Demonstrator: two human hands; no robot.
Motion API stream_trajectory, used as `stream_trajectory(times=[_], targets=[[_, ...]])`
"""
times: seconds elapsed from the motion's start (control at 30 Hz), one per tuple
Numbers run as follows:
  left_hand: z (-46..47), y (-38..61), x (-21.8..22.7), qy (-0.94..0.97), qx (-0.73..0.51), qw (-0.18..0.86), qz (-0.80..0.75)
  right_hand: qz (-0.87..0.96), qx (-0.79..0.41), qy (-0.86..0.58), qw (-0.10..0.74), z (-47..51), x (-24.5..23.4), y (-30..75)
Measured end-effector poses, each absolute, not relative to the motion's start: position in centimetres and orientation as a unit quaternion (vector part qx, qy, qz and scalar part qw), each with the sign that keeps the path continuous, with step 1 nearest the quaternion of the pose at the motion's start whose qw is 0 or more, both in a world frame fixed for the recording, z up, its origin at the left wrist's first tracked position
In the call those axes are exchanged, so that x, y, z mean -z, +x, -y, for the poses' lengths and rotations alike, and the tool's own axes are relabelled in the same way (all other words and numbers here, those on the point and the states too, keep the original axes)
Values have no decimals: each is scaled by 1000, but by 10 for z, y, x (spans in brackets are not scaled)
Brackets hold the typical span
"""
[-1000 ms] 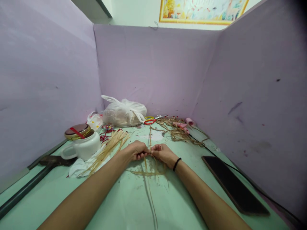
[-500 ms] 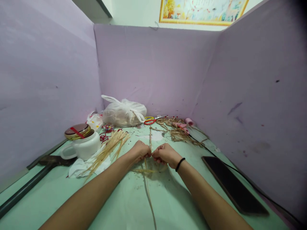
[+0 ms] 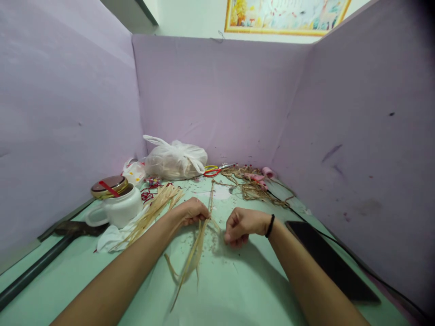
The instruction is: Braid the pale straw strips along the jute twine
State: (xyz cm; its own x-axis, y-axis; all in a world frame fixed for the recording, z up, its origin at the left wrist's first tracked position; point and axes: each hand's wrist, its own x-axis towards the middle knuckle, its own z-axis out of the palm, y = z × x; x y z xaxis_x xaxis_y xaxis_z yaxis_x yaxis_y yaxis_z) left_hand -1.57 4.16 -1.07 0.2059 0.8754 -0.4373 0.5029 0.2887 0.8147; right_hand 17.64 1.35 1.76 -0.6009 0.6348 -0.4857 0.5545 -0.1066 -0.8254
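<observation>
My left hand (image 3: pixel 195 211) is closed, pinching the lower end of a thin twisted cord (image 3: pixel 211 198) that runs straight back across the table. Below its fingertips hang several loose, pale raffia strands (image 3: pixel 194 258), fanning toward me and to the left. To the right, my right hand (image 3: pixel 243 226) is closed with bent fingers, apart from the left. A pale strand (image 3: pixel 216 226) stretches from the left fingertips to its fingers, blurred near the right end. The inside of the right grip is hidden.
On the left are a bundle of raffia (image 3: pixel 152 213), a white mug (image 3: pixel 123 209), a gold-rimmed lid (image 3: pixel 109 186) and a hammer (image 3: pixel 73 228). A plastic bag (image 3: pixel 176 160), scissors (image 3: pixel 217 170) and tangled jute twine (image 3: pixel 253 190) lie at the back; a phone (image 3: pixel 329 258) at right.
My right hand has moved right, away from the left, drawing a strand out. The loose strands now swing left below my left hand, which has shifted slightly left.
</observation>
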Motion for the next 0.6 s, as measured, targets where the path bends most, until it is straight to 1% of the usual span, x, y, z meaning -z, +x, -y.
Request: stream_trajectory(times=[0.1,0.13,0.17,0.33,0.47,0.6], targets=[[-43,-18,11,570,-185,549,-582,607,-569,-517,202,-20,-16,177],[-43,-18,11,570,-187,557,-574,577,-567,-535,244,-22,-14,174],[-43,-18,11,571,-191,565,-565,551,-572,-546,267,-22,-12,170],[-42,-17,12,573,-209,588,-531,507,-633,-517,273,-16,-1,148],[-41,-16,14,578,-210,581,-533,489,-669,-490,270,-14,6,137],[-41,-17,14,585,-197,547,-565,502,-638,-507,290,-15,11,134]])
